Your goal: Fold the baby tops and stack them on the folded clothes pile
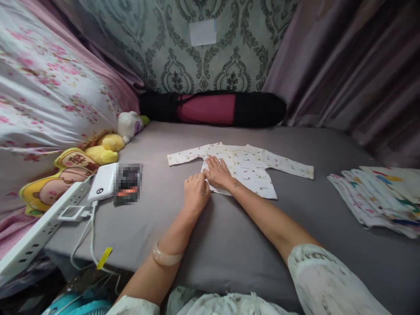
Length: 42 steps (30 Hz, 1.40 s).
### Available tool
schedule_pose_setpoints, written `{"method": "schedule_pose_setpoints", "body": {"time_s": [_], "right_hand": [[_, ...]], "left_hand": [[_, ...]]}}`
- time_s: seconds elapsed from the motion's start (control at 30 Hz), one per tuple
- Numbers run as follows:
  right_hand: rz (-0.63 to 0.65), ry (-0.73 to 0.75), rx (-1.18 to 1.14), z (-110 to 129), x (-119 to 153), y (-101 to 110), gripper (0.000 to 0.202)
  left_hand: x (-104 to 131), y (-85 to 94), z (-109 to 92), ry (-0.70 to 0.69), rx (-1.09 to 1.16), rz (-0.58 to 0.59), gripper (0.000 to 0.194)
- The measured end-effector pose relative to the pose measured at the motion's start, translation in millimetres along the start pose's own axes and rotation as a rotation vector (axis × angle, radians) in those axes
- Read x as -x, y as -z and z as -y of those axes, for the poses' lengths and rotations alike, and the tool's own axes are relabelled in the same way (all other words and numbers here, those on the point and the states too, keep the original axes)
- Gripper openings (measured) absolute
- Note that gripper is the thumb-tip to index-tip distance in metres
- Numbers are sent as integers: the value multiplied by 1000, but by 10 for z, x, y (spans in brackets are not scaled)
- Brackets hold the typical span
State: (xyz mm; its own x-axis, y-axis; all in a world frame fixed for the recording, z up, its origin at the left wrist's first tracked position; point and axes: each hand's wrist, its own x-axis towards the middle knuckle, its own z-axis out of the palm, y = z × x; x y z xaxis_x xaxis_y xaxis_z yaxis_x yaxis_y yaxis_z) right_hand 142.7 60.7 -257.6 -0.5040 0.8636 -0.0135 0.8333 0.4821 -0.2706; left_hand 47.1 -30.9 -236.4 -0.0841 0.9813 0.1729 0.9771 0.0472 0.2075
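Note:
A small white baby shirt (247, 168) with a scattered print lies spread on the grey sheet, both long sleeves stretched out sideways. At its left side edge, my left hand (197, 191) is closed, with curled fingers on the fabric; the fingertips are hidden beneath the hand. My right hand (218, 173) rests flat over the left part of the shirt's front, fingers extended and touching the cloth. The two hands are side by side and cover the shirt's lower left corner.
Folded printed clothes (380, 199) are stacked at the right. On the left are a white power bank (103, 183), a pixelated object (127, 183), a power strip (42, 227) with cables, and plush toys (106, 148). A black and red long bag (206, 108) lies along the wall.

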Motion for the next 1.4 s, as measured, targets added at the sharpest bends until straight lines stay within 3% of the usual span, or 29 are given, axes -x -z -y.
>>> {"method": "schedule_pose_setpoints", "body": {"time_s": [0.2, 0.33, 0.43, 0.53, 0.6, 0.7, 0.87, 0.97, 1.03, 1.13, 1.23, 1.4], "right_hand": [[-26, 67, 0, 115, 313, -50, 59], [4, 83, -34, 140, 393, -84, 61], [8, 93, -104, 57, 453, 36, 59], [-119, 23, -111, -138, 588, 179, 59], [-157, -58, -77, -301, 691, 220, 61], [-111, -141, -54, -494, 803, 182, 61], [-102, -155, -66, -554, 834, 76, 60], [-55, -136, -150, -607, 802, 143, 62], [-95, -155, -185, -752, 774, 270, 60], [-262, -278, -164, -1165, 764, 548, 51], [-302, -588, -185, -1686, 858, 812, 42], [-413, -1042, -22, -2307, 1157, 897, 38]], "left_hand": [[-33, -72, 24, -23, 127, -145, 23], [-76, -192, 85, -125, 215, -214, 31], [-94, -287, 123, -215, 269, -243, 32], [-89, -348, 131, -274, 293, -272, 37], [-77, -367, 118, -334, 303, -260, 37], [-57, -381, 84, -433, 336, -222, 33], [-35, -404, 54, -515, 358, -166, 29], [-27, -407, 57, -525, 331, -140, 28], [-28, -392, 58, -517, 309, -128, 26], [-50, -332, 27, -474, 288, -116, 25], [-114, -239, -93, -439, 299, -127, 24], [-320, -177, -572, -495, 373, -5, 19]]}}
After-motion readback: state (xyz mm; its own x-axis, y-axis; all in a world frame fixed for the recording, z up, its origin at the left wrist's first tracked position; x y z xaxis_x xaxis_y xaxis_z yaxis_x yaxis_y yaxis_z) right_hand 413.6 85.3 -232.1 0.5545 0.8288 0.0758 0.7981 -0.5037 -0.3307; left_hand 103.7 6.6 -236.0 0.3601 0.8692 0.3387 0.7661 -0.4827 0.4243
